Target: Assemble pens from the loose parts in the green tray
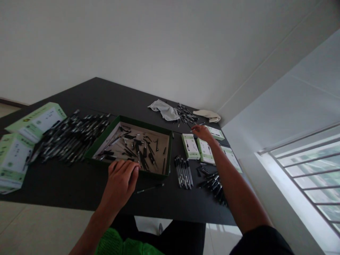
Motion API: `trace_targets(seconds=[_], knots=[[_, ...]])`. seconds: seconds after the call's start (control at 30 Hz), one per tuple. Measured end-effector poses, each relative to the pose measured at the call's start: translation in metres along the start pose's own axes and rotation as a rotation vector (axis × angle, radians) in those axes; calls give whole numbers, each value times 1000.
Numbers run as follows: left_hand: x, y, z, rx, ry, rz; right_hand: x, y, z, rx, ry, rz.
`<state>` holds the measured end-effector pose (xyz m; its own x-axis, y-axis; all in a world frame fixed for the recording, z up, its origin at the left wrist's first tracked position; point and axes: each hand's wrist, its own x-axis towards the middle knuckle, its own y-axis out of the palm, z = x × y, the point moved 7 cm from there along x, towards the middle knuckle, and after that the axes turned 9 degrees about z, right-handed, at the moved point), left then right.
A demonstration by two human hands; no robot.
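Observation:
My left hand rests on the near rim of a green tray that holds several black pen parts. Its fingers are curled over the rim; whether they hold anything is hidden. My right hand reaches far across the black table, fingers pinched among small green-and-white boxes and a scatter of small pen parts. What the pinch holds is too small to name. A row of several pens lies between the tray and my right forearm.
A big heap of black pens lies left of the tray, with larger green boxes at the far left edge. One loose pen lies near the front edge. A grey cloth and a window at right.

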<state>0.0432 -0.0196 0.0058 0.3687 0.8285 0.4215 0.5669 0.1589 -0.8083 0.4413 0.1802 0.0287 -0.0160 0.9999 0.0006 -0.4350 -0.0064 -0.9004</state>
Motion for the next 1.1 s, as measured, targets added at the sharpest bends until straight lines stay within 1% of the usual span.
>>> trace_targets(seconds=[0.07, 0.13, 0.2, 0.27, 0.3, 0.37, 0.4, 0.43, 0.47, 0.5, 0.53, 0.57, 0.6, 0.63, 0.7, 0.83, 0.9, 0.97, 1.1], knots=[[-2, -1, 1, -6, 17, 8, -15, 9, 30, 17, -95, 28], [-5, -2, 2, -15, 45, 21, -41, 19, 63, 40, -188, 59], [-8, -3, 4, -24, 73, 33, -80, 28, 92, 61, -264, 102], [-8, -2, 6, -34, 91, 38, -127, 35, 115, 82, -305, 127], [-8, -2, 8, -39, 96, 38, -152, 37, 124, 96, -332, 114], [-8, 1, 10, -48, 102, 37, -200, 45, 135, 75, -367, 83], [-8, 1, 11, -57, 107, 16, -222, 50, 139, 39, -403, 54], [-10, -1, 10, -75, 120, -34, -241, 56, 141, -16, -444, 19], [-14, -4, 10, -101, 139, -110, -257, 60, 140, -66, -452, -39], [-19, -9, 8, -129, 163, -196, -270, 64, 137, -107, -442, -105], [-26, -13, 6, -157, 190, -280, -279, 70, 133, -149, -438, -143], [-33, -16, 3, -182, 218, -345, -285, 76, 129, -185, -439, -156], [-40, -17, -1, -202, 244, -376, -289, 83, 126, -216, -449, -141], [-46, -15, -7, -219, 269, -379, -291, 91, 124, -242, -462, -105], [-56, -10, -21, -261, 314, -342, -293, 101, 120, -270, -480, -37], [-71, 8, -52, -359, 362, -227, -298, 105, 118, -227, -499, 14], [-77, 17, -63, -427, 380, -173, -300, 107, 116, -189, -491, 55], [-82, 23, -70, -481, 388, -133, -299, 109, 112, -177, -455, 75], [-90, 28, -70, -521, 349, -104, -297, 114, 108, -206, -417, 77]])
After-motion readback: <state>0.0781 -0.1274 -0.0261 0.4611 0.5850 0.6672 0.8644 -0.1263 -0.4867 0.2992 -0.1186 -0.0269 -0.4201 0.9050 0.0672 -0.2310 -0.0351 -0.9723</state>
